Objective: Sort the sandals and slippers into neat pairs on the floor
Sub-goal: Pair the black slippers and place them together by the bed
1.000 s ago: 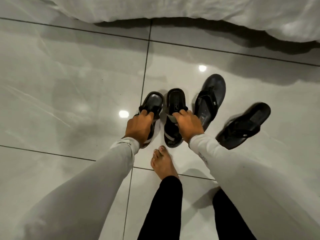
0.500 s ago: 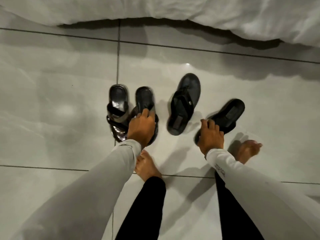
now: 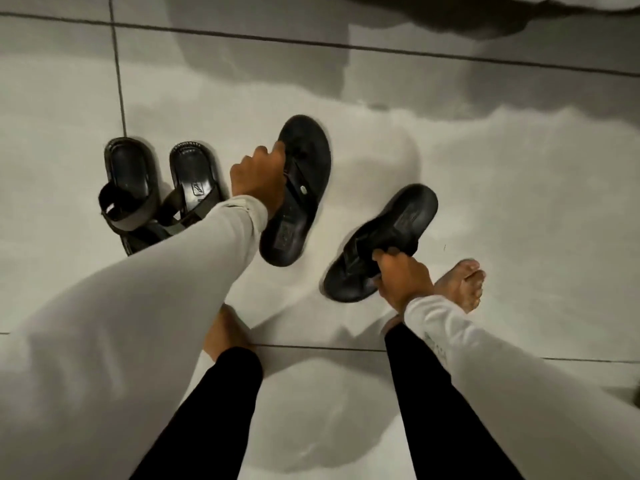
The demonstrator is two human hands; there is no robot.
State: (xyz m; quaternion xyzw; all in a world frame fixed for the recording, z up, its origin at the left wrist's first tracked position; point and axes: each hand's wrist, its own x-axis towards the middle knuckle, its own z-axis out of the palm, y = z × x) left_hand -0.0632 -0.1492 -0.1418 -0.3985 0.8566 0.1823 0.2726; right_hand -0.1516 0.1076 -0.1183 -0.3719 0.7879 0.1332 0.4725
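Observation:
Two black strap sandals stand side by side on the tiled floor at the left, one (image 3: pixel 129 174) beside the other (image 3: pixel 194 178); nothing touches them. My left hand (image 3: pixel 258 178) grips the strap of a black thong slipper (image 3: pixel 301 188) in the middle, its toe pointing away from me. My right hand (image 3: pixel 403 278) holds the strap of the matching black slipper (image 3: pixel 384 240) at the right, which lies angled with its heel toward the upper right.
My bare feet stand on the glossy grey tiles, the left foot (image 3: pixel 225 334) near the centre, the right foot (image 3: pixel 460 285) just beside the right slipper. White bedding (image 3: pixel 519 0) hangs at the top edge, casting a dark shadow.
My left hand let go of the strap sandal pair and moved right onto the middle slipper. My right hand closed on the right slipper's strap. The view shifted to the right.

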